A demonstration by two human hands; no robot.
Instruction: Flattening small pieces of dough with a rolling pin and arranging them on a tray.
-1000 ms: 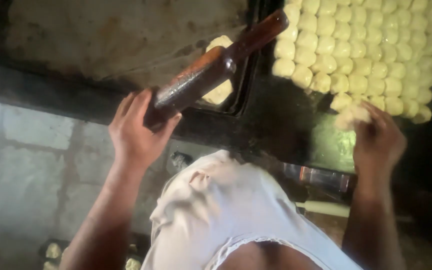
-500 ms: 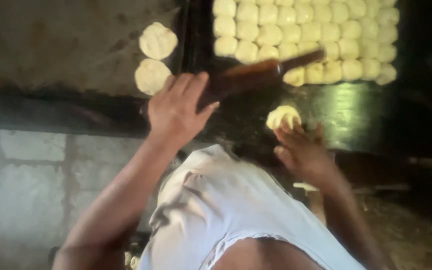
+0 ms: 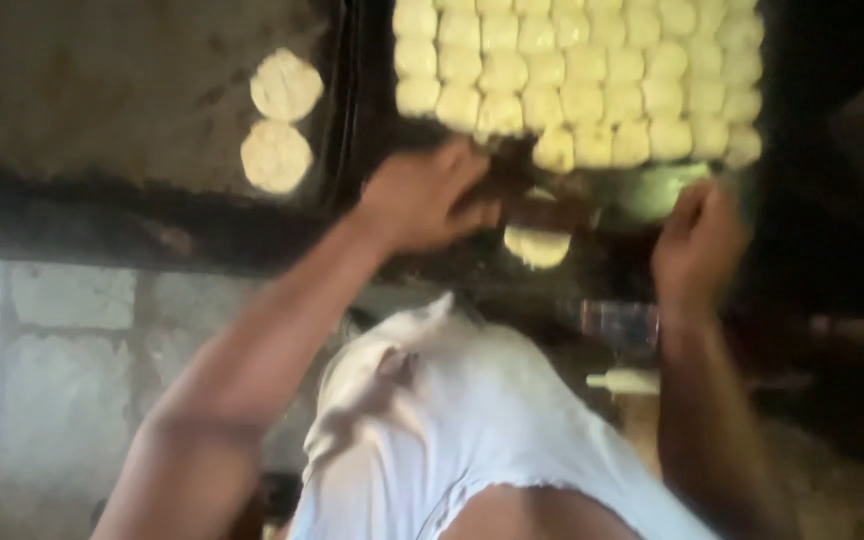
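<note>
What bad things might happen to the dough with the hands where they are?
1. The left hand holds a dark rolling pin right beside the packed dough balls; a wide stroke might squash the nearest row.
2. The single dough piece under the pin sits near the dark board's front edge and might slide off.
3. The two flattened rounds lie touching and might stick together.

Two dough discs (image 3: pixel 277 120) on tray (image 3: pixel 102 80) left, dough balls (image 3: pixel 582 70) right, w/ hands below.
</note>
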